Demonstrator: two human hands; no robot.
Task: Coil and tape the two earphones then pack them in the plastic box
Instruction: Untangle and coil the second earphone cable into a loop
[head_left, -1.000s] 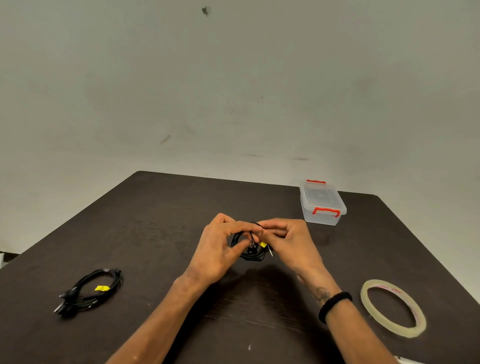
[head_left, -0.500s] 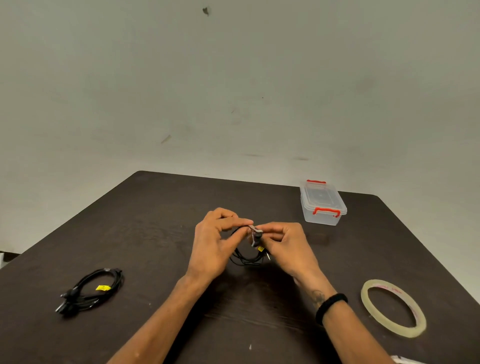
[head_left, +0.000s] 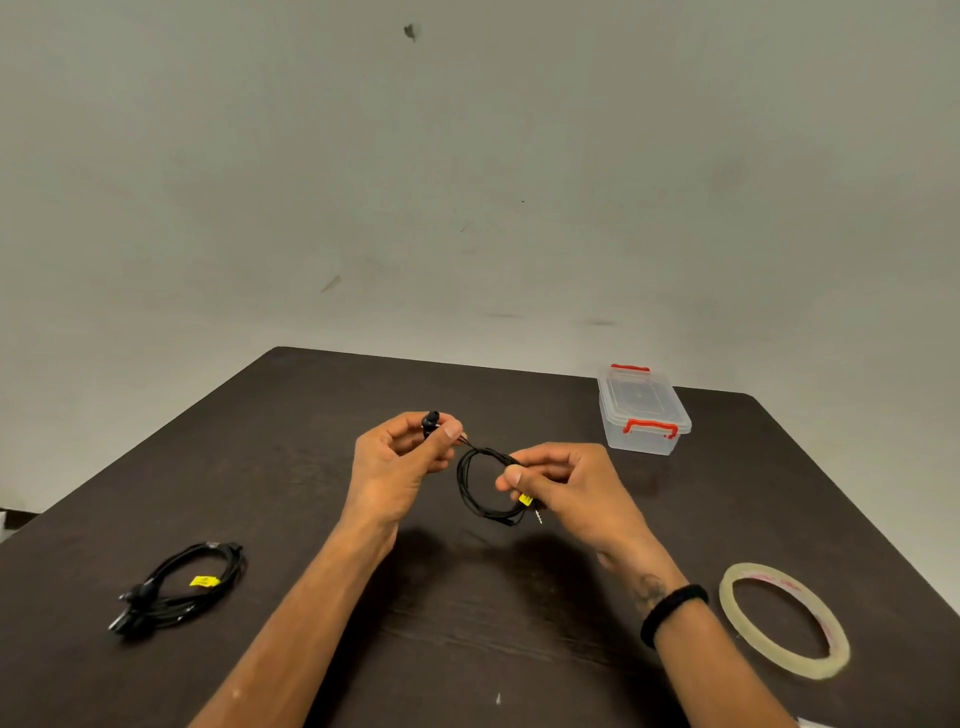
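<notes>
A black earphone (head_left: 480, 486) hangs in a small coil between my hands, above the middle of the dark table (head_left: 311, 415). My right hand (head_left: 569, 480) pinches the coil's right side, where a yellow tag and the jack plug show. My left hand (head_left: 400, 460) holds the earbud end, pulled a short way up and left from the coil. A second black earphone (head_left: 182, 587) with a yellow tag lies coiled at the left of the table. The clear plastic box (head_left: 644, 410) with red clips stands shut at the far right.
A roll of clear tape (head_left: 784, 621) lies flat near the table's right edge, beside my right forearm. A black band circles my right wrist. A plain grey wall rises behind the table's far edge.
My hands have moved apart. The left hand drew the earbud end up and to the left, and the coil opened into a wider loop in my right hand.
</notes>
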